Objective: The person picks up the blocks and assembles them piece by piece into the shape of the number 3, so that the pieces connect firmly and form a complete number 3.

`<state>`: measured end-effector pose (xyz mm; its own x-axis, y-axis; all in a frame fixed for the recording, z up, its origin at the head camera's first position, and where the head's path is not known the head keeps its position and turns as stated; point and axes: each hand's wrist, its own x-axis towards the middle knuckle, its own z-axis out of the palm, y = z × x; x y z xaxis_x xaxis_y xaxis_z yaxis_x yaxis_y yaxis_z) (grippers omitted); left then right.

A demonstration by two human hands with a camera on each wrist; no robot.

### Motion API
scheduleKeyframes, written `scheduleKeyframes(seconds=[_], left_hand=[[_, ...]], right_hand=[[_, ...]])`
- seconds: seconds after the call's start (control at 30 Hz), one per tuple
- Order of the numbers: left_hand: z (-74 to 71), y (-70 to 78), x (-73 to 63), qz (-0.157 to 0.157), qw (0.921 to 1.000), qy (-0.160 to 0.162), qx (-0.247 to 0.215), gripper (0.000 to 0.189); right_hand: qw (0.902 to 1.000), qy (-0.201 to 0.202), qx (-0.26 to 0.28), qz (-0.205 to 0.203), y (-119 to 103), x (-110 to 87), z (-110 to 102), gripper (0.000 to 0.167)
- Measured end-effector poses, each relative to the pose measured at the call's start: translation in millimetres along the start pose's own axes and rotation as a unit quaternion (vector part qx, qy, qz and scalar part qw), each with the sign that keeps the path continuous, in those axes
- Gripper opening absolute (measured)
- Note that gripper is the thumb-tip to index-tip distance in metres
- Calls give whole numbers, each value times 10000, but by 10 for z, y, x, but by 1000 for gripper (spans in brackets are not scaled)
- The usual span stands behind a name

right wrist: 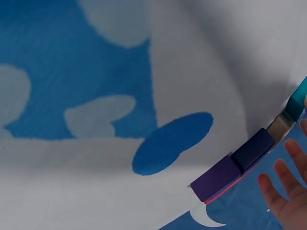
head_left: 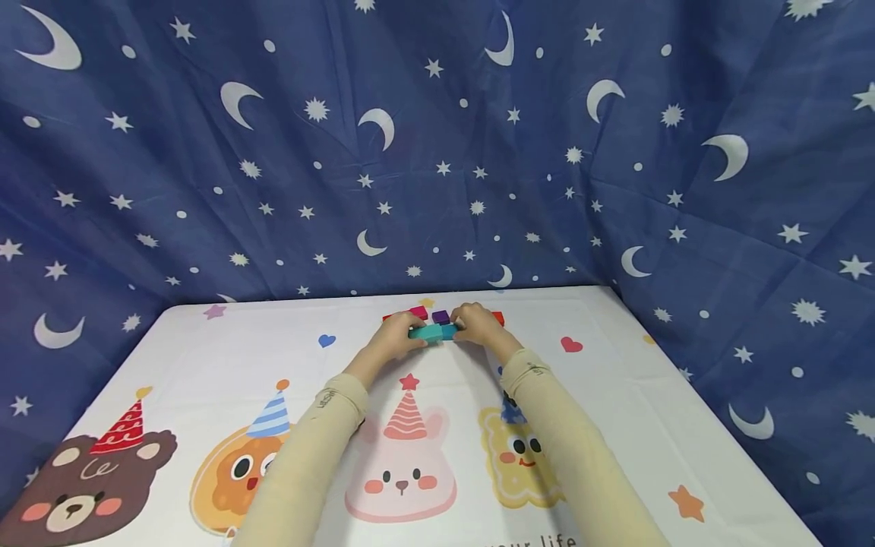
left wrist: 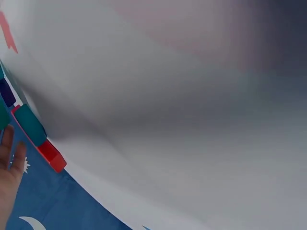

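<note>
In the head view two blocks meet end to end near the table's far edge: a teal block and a bluer block. My left hand pinches the outer end of the teal one, thumb on the near side. From the other side my right hand pinches the blue one. A green block touches the fingertips in the left wrist view. The right wrist view shows spread fingers beside a teal block that is partly cut off by the frame.
Behind the hands lie a pinkish-red block, a purple block and a red block. A tan block shows in the right wrist view. A dark blue starry curtain hangs behind the printed white tablecloth.
</note>
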<state>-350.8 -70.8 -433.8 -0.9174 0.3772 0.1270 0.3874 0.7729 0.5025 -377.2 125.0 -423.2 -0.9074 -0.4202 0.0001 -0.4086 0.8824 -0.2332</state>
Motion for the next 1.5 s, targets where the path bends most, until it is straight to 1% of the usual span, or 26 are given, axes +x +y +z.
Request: scheduleKeyframes(seconds=[0.1, 0.17, 0.33, 0.53, 0.7, 0.8, 0.93, 1.03, 1.13, 1.3, 1.5], left_hand=[[-38, -17, -56, 77, 9999, 97, -35, 33], [-56, -39, -88, 186, 9997, 142, 6, 33], [-102, -60, -169, 378, 9992, 159, 29, 33], [-161, -55, -257, 322, 9995, 58, -48, 35], [-225, -64, -362, 291, 9995, -6, -121, 35], [-262, -74, -434, 318, 9994, 17, -130, 35], [-301, -105, -527, 374, 9992, 56, -117, 34], [-325, -127, -586, 392, 9992, 3, -96, 34], [-348, -135, -630, 404, 9991, -93, -89, 35], [-391, -165, -683, 466, 9988, -160, 16, 34], [-411, -213, -732, 605, 9979, -177, 179, 31]], right_hand=[[10000, -11, -37, 10, -22, 10, 15, 36], [10000, -36, -53, 61, -31, 15, 27, 36], [9997, -92, -138, 170, -56, 29, 38, 37], [9993, -132, -171, 300, -71, 42, 44, 37], [9990, -188, -194, 347, -101, 53, 62, 38], [9988, -196, -217, 381, -113, 57, 69, 38], [9989, -167, -296, 338, -117, 58, 76, 35], [9990, -90, -330, 278, -100, 55, 85, 34], [9991, -18, -293, 290, -63, 38, 94, 34], [9992, 77, 7, 382, -28, 14, 82, 34], [9994, 172, 216, 208, -42, -17, 68, 31]])
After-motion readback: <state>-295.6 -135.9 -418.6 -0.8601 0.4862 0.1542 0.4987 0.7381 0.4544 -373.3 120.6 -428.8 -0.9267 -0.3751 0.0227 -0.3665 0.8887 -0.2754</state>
